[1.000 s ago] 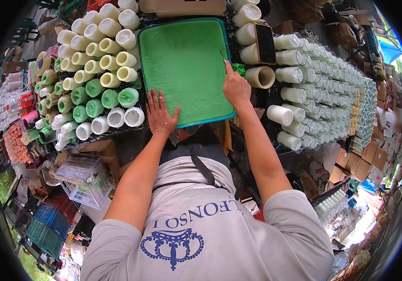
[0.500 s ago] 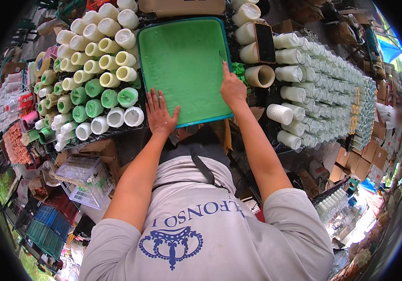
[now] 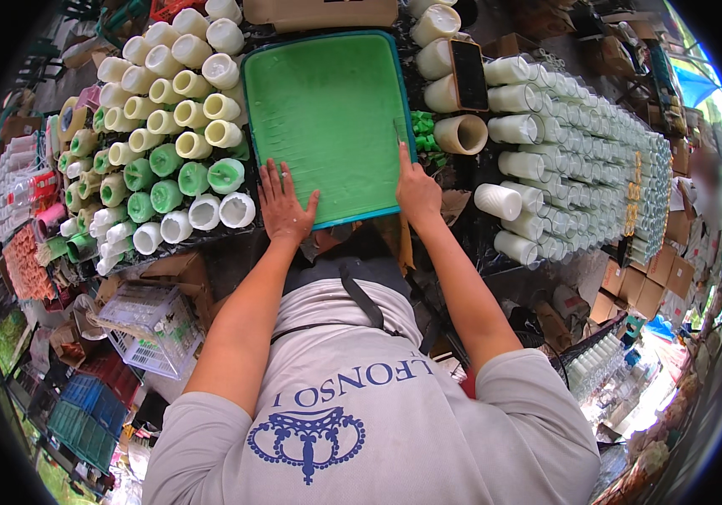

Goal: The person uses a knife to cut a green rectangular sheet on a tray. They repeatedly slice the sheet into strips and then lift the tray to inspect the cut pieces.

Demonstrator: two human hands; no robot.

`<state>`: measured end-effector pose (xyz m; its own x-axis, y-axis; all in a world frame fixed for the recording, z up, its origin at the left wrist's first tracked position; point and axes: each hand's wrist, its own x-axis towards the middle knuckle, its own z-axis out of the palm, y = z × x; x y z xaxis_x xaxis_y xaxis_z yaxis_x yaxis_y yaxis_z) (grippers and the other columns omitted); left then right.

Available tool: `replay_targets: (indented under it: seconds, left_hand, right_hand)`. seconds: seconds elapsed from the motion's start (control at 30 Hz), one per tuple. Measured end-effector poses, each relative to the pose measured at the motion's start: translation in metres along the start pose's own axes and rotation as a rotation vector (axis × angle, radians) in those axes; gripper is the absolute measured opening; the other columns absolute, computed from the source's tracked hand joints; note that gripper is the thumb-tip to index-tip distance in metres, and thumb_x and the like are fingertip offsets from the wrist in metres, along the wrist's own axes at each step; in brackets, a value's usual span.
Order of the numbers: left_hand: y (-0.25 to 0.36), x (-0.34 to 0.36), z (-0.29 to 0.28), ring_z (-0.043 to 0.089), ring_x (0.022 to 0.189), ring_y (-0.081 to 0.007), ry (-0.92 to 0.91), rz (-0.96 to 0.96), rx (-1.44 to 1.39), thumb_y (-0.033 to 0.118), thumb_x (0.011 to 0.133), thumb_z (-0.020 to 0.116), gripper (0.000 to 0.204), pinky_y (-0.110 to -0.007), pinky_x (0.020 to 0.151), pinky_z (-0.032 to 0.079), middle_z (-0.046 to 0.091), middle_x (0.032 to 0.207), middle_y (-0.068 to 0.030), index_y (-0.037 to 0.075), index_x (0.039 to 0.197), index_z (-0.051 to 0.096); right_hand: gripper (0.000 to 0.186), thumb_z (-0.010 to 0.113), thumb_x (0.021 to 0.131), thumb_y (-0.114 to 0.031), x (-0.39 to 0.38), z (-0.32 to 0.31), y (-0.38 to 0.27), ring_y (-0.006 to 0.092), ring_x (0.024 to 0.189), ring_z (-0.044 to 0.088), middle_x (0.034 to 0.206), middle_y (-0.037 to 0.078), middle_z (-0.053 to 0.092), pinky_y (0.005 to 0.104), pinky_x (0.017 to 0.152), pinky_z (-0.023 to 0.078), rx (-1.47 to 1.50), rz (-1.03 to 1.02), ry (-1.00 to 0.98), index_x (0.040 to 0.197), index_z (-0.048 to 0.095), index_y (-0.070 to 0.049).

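Observation:
A shallow tray with a teal rim lies in front of me, filled with a smooth green slab that looks like wax. Fine scratch lines run along the slab's left side. My left hand rests flat at the tray's lower left corner, fingers spread over the rim and slab. My right hand is closed around a thin knife, its forefinger stretched along it. The blade's tip meets the slab close to the right rim. The knife's handle is hidden in my fist.
Cream, green and white candle-like cylinders stand packed left of the tray. To the right are rows of clear glasses, a phone, a hollow tan cylinder and green scraps. A white crate sits low on the left.
My right hand has drawn the knife down toward me along the slab's right side. The left hand stays in place on the tray's corner.

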<state>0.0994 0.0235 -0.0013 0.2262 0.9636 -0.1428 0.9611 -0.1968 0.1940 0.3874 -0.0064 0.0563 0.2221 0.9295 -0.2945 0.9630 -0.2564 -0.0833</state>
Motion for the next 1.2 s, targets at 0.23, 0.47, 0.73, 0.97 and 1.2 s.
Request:
replay_targets:
  seconds: [0.23,0.47,0.73,0.97,1.2]
  left_hand:
    - [0.002,-0.001,-0.004,0.006,0.165,-0.0376,-0.012,-0.006,0.023,0.066,0.101,0.051,0.099,-0.050,0.132,0.016,0.004,0.179,-0.0194,0.003,0.170,0.016]
    - [0.003,0.000,-0.003,0.004,0.166,-0.0363,-0.011,-0.016,0.011,0.066,0.101,0.051,0.099,-0.050,0.132,0.016,0.004,0.179,-0.0185,0.005,0.170,0.016]
    - [0.001,-0.001,0.000,0.005,0.166,-0.0362,0.004,-0.008,0.015,0.067,0.100,0.051,0.100,-0.051,0.131,0.017,0.005,0.179,-0.0183,0.005,0.170,0.016]
    - [0.001,-0.001,0.000,0.005,0.166,-0.0358,0.012,-0.002,0.017,0.067,0.101,0.049,0.099,-0.051,0.132,0.016,0.004,0.179,-0.0181,0.006,0.171,0.015]
    - [0.001,-0.001,0.000,0.004,0.166,-0.0354,0.006,-0.007,0.021,0.068,0.102,0.047,0.099,-0.050,0.132,0.017,0.003,0.179,-0.0180,0.005,0.171,0.014]
  right_hand:
    - [0.079,0.059,0.094,-0.010,-0.029,0.001,0.001,0.0392,0.076,0.076,0.105,0.016,0.071,0.0510,0.064,0.061,0.009,0.019,-0.041,0.168,0.031,-0.017]
    - [0.079,0.059,0.095,-0.012,-0.063,0.003,0.005,0.0405,0.075,0.074,0.104,0.016,0.070,0.0515,0.064,0.060,0.036,0.024,-0.053,0.168,0.030,-0.018]
    - [0.072,0.059,0.101,-0.016,-0.091,0.002,0.010,0.0419,0.073,0.073,0.097,0.018,0.069,0.0527,0.063,0.059,0.048,0.023,-0.068,0.168,0.032,-0.017]
    - [0.081,0.062,0.095,-0.012,-0.110,-0.003,0.015,0.0410,0.078,0.074,0.103,0.017,0.069,0.0510,0.068,0.060,0.081,0.033,-0.163,0.169,0.028,-0.019]
    - [0.080,0.063,0.093,-0.012,-0.123,-0.022,0.015,0.0413,0.080,0.075,0.100,0.018,0.071,0.0510,0.070,0.061,0.059,0.028,-0.222,0.167,0.032,-0.017]
